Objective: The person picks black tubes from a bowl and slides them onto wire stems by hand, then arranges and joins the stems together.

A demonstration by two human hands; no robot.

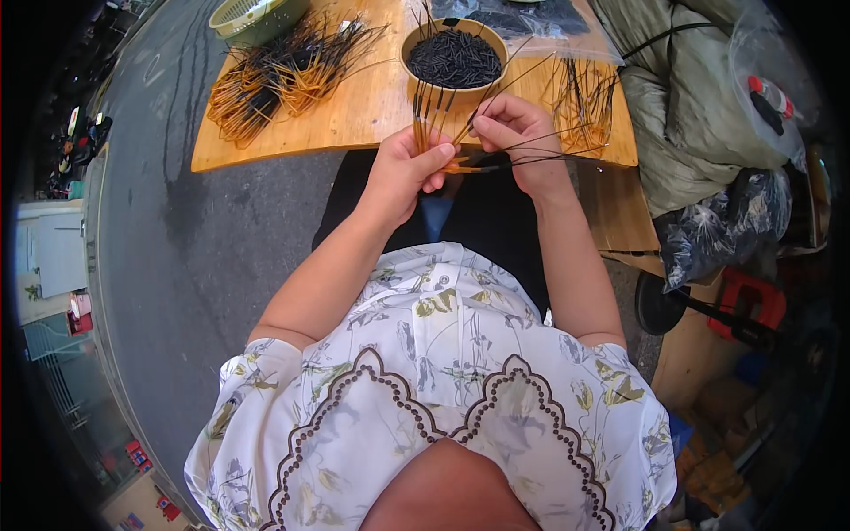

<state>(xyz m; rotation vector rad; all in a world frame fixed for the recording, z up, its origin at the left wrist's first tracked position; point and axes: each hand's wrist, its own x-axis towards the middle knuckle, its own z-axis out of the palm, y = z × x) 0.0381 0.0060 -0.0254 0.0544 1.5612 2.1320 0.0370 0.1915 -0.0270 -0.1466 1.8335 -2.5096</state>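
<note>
My left hand is closed around a fanned bunch of thin wires, orange near my fingers and black toward the tips. Short black tubes appear on several of them. My right hand has thumb and index finger pinched on a dark wire beside the bunch; more black wires stretch out under that hand to the right. Just beyond both hands stands a round tan bowl full of small black tubes. Exactly where the pinched wire's tip meets a tube is too small to tell.
On the wooden table lie a large pile of orange-and-black wires at left and a smaller pile at right. A green basket sits at the far left corner. Large sacks and a black plastic bag crowd the right side.
</note>
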